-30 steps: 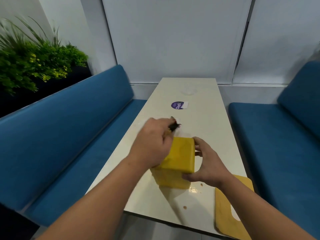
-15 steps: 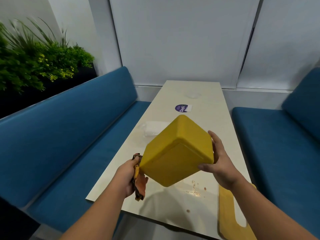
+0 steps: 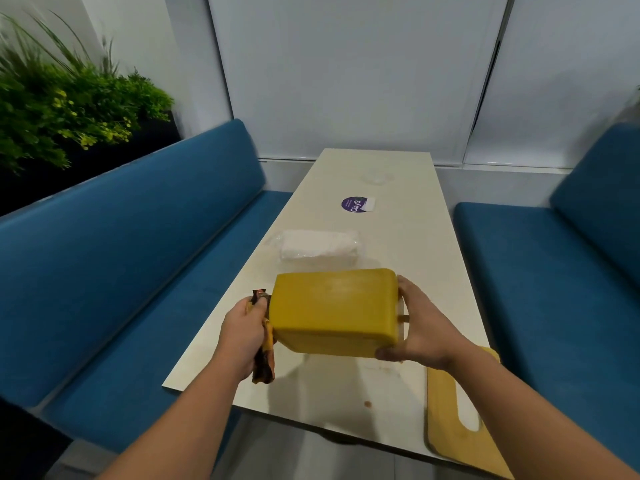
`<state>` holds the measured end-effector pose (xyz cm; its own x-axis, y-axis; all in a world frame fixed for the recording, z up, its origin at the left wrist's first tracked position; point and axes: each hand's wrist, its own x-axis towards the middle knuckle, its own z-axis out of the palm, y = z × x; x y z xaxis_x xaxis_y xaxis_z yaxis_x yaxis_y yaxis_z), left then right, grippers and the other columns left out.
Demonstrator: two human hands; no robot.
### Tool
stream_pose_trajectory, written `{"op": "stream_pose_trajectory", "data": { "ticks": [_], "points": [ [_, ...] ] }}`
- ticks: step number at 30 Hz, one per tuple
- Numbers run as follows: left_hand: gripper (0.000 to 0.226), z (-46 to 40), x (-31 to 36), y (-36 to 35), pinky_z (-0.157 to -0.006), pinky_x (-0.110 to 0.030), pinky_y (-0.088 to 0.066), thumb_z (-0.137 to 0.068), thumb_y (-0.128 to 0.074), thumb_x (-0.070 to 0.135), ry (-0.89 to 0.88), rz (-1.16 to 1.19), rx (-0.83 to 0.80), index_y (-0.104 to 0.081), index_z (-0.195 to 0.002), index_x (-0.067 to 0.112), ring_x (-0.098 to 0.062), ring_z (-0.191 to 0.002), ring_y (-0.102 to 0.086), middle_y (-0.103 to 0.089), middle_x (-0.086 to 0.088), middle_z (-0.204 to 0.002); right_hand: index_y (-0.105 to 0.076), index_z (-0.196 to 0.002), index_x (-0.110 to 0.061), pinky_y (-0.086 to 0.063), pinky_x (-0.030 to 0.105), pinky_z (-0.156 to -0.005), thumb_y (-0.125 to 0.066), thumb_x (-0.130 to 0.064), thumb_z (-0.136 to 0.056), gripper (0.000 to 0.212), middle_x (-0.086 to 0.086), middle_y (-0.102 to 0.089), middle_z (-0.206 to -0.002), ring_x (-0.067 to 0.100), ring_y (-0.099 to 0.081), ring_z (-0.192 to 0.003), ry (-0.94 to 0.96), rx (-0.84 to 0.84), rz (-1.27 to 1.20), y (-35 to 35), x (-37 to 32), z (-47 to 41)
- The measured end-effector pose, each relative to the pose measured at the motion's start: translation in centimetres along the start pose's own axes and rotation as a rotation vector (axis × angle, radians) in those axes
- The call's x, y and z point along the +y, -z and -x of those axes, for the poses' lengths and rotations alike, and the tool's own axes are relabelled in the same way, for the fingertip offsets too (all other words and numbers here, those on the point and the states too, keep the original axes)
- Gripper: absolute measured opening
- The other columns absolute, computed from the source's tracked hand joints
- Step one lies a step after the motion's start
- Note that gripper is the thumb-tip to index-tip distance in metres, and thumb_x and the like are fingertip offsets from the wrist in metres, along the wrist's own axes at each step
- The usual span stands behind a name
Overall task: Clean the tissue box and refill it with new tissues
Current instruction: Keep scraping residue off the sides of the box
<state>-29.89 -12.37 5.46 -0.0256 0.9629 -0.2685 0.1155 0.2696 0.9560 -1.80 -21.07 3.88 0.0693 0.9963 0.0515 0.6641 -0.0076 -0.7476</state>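
Nearest me, at the right front edge of the tabletop (image 3: pixel 398 237), lies the flat yellow lid (image 3: pixel 446 420) with its oval slot, partly overhanging the edge. A few small brown specks dot the surface beside it. Above the tabletop I hold the yellow tissue box (image 3: pixel 332 311) lifted clear and tipped on its side. My right hand (image 3: pixel 420 327) grips its right end, thumb under the lower corner and fingers curled round the end. My left hand (image 3: pixel 244 336) is closed around a crumpled orange-and-brown cloth (image 3: pixel 265 358), which presses against the box's left end. Just beyond the box rests a white pack of tissues (image 3: pixel 320 249) in clear wrap. Farther along sits a round purple sticker (image 3: pixel 355 205). Blue benches (image 3: pixel 131 244) flank both sides.
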Motion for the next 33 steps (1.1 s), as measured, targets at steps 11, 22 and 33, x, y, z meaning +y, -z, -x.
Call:
{"op": "stream_pose_trajectory", "data": {
  "ticks": [11, 22, 33],
  "points": [
    [0.035, 0.1, -0.4, -1.6, -0.100, -0.036, -0.041, -0.097, -0.053, 0.015, -0.760, -0.822, 0.149, -0.058, -0.131, 0.009, -0.023, -0.114, -0.044, -0.057, -0.001, -0.135, -0.023, -0.142, -0.045, -0.046, 0.014, -0.082, -0.097, -0.034, -0.047, 0.121, -0.018, -0.040, -0.137, 0.009, -0.043, -0.126, 0.021, 0.102, -0.178, -0.9, 2.0, 1.2],
    [0.042, 4.8, 2.1, -8.8, -0.085, -0.035, -0.050, -0.083, -0.039, 0.021, -1.279, -0.965, -0.066, -0.071, -0.106, 0.007, -0.029, -0.089, -0.060, -0.068, -0.011, -0.115, -0.027, -0.140, -0.039, -0.046, 0.013, -0.090, -0.096, -0.029, -0.046, 0.117, -0.021, -0.040, -0.134, -0.002, -0.042, -0.123, 0.066, 0.115, -0.151, -1.5, 1.2, 1.8],
    [0.034, 7.6, 2.5, -8.4, -0.092, -0.032, -0.046, -0.082, -0.050, 0.006, -1.543, -0.732, -0.350, -0.068, -0.110, 0.005, -0.023, -0.098, -0.059, -0.068, -0.009, -0.116, -0.029, -0.141, -0.029, -0.043, 0.013, -0.095, -0.094, -0.029, -0.049, 0.113, -0.015, -0.044, -0.130, 0.001, -0.047, -0.119, 0.070, 0.141, -0.081, -0.6, 1.7, 1.7]
  ]
}}
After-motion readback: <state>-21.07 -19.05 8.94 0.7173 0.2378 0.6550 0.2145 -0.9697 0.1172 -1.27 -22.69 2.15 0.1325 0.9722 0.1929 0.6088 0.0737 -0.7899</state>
